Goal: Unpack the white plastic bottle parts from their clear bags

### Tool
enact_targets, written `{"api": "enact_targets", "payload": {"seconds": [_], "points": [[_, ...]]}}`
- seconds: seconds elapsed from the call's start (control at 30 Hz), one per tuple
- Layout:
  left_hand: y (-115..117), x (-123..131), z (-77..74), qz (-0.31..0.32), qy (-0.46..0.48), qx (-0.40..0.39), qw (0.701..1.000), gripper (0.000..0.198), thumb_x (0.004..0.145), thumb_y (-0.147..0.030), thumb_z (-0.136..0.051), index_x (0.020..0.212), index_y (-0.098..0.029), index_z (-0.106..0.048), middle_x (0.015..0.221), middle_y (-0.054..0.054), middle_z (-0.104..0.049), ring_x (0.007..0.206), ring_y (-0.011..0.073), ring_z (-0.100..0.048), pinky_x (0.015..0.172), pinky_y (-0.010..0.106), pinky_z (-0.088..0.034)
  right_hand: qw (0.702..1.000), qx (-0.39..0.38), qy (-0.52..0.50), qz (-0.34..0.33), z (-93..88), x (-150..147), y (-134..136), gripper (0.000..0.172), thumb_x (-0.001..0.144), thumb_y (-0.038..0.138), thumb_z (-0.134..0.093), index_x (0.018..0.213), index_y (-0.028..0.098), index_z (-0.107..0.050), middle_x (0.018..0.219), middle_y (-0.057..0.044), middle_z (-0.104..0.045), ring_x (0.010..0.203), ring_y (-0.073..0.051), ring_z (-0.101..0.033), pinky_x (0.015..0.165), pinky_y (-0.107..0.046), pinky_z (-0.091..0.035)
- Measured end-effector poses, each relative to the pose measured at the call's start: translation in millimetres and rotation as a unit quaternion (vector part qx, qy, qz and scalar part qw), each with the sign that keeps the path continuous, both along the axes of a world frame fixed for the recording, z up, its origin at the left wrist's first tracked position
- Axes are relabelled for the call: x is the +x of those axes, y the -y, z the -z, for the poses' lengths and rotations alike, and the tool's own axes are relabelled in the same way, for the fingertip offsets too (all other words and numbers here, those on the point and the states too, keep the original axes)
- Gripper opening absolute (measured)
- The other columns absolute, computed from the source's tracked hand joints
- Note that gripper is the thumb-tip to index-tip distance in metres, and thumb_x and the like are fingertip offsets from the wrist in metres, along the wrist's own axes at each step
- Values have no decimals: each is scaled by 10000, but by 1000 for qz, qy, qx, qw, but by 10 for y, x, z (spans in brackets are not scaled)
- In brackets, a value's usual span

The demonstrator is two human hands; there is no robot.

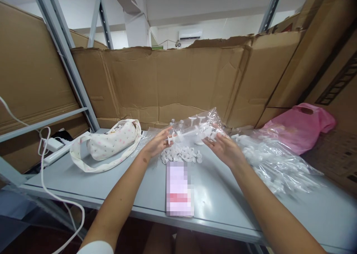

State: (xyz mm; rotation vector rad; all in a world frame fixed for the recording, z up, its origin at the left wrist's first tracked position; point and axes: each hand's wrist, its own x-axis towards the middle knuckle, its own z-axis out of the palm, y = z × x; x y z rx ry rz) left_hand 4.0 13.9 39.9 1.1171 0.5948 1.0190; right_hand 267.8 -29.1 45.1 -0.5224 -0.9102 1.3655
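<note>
Above the table, a clear plastic bag (pixel 192 131) with white plastic parts inside stretches between my two hands. At its left end, my left hand (pixel 157 142) is closed on the bag, next to the T-shaped end of a white plunger-like part. My right hand (pixel 227 148) supports the other end, palm turned up and fingers bent against the film. Below the bag lies a pile of small white plastic pieces (pixel 182 154). Just behind it stand several white T-shaped parts (pixel 200 119), partly hidden by the film.
A phone (pixel 180 189) with a blurred screen lies near the grey table's (pixel 139 190) front edge. On the left are a white patterned bag (pixel 114 142), a power strip (pixel 61 150) and a hanging white cable (pixel 43 172). On the right, filled clear bags (pixel 270 161) adjoin a pink bag (pixel 301 127). Cardboard (pixel 173 79) walls the back.
</note>
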Motion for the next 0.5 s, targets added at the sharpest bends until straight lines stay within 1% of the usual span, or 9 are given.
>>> {"api": "enact_targets", "payload": {"seconds": [0.07,0.1,0.17,0.23,0.33,0.5], "points": [[-20,13,49,-58,-34,8,998,433,657,-251,-745,1063,-200,-605,840,30,-632,615,71,-552,666,229,-444,1000,6,11,10,-2,8,-2,232,668,272,-723,876,290,-623,895,50,-675,780,-135,-645,935,-381,-471],[-32,20,73,-79,-52,5,995,398,629,-197,-757,1001,-178,-615,764,11,-613,587,62,-532,635,216,-435,1000,8,14,15,-2,10,-3,243,672,278,-722,893,297,-621,951,50,-673,777,-128,-643,927,-371,-476],[-53,30,111,-99,-77,-1,992,351,614,-169,-757,934,-156,-613,683,-6,-580,565,64,-521,590,207,-424,1000,11,13,19,3,8,-8,269,672,282,-726,917,309,-619,999,53,-667,785,-126,-643,917,-357,-484],[-64,36,130,-96,-79,2,992,343,627,-180,-748,937,-153,-605,689,-2,-577,573,70,-535,589,213,-431,1000,11,0,27,17,-1,-21,293,663,281,-736,932,318,-624,949,63,-675,791,-128,-644,916,-340,-488],[-58,41,130,-82,-68,4,994,359,647,-180,-733,975,-157,-590,720,1,-581,589,76,-560,629,239,-455,998,4,-25,64,42,-14,-50,288,658,280,-745,925,315,-642,887,67,-686,791,-118,-640,903,-295,-499],[-39,43,130,-69,-86,-5,994,350,667,-121,-703,998,-148,-590,690,-6,-580,599,90,-589,686,267,-476,993,2,-32,115,47,23,-86,254,680,304,-732,923,294,-661,990,52,-693,889,-102,-632,857,-236,-510]]}}
